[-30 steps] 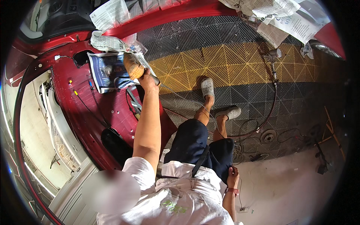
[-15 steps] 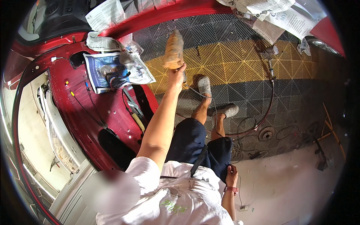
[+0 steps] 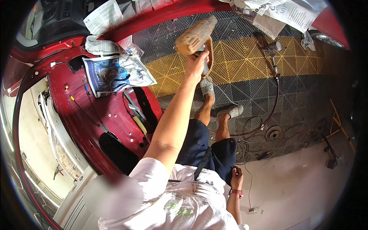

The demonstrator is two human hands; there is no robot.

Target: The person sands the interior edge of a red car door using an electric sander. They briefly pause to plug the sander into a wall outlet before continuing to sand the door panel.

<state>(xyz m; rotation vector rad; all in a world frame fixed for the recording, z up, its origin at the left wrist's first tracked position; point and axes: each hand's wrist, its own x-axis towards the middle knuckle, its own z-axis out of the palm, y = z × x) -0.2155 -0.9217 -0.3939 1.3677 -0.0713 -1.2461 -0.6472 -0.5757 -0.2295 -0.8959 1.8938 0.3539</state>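
Trainee: Head view: where is the power tool (image 3: pixel 194 37)?

Instructor: At twelve o'clock, above the floor mat (image 3: pixel 245 57), narrow end toward two. The left hand (image 3: pixel 197 66) is wrapped around its grip.

Trainee: And the right hand (image 3: pixel 237 178)?

Instructor: Between four and five o'clock, beside the shorts (image 3: pixel 224 153), fingers loosely curled; whether it holds anything cannot be told.

Trainee: Handling advice?

Instructor: The narrow end should point away from the newspaper (image 3: pixel 140 73) at ten o'clock. Leave slack in the cord (image 3: pixel 223 94), clear of the shoes (image 3: pixel 207 88).

I make out bold capitals and small print on the newspaper (image 3: pixel 301 20) at upper right, while lines on the white sheet (image 3: pixel 103 18) at upper left are too fine to read.
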